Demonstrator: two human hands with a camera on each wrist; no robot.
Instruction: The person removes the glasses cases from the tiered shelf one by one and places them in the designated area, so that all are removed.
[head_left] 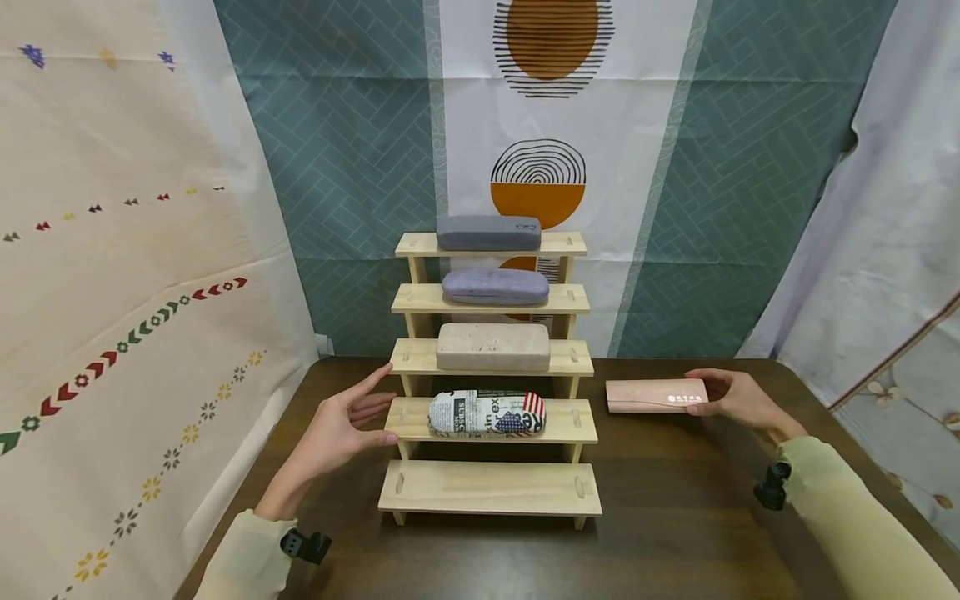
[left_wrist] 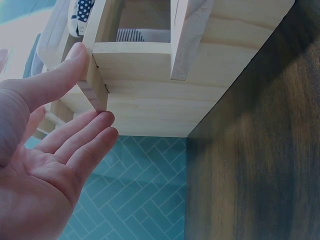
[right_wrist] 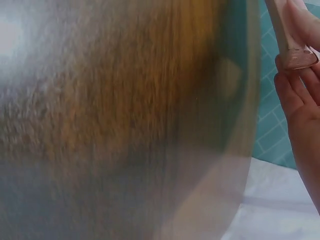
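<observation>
A five-step wooden display stand (head_left: 487,487) stands on the table in the head view. My left hand (head_left: 337,433) is at the left end of its second step from the bottom; the left wrist view has the thumb on one face of that board (left_wrist: 95,85) and fingertips on the other. Right of the stand, my right hand (head_left: 738,404) grips a pink glasses case (head_left: 648,396) by its right end, thumb in front and fingers behind. A newsprint-patterned glasses case (head_left: 487,414) lies on the step beside my left hand. The lowest step holds nothing.
Higher steps carry a cream case (head_left: 493,348), a purple case (head_left: 495,286) and a grey-blue case (head_left: 480,233). Behind the dark wooden table (head_left: 675,517) hangs a teal and white patterned cloth (head_left: 352,167). Pale cloths hang at both sides.
</observation>
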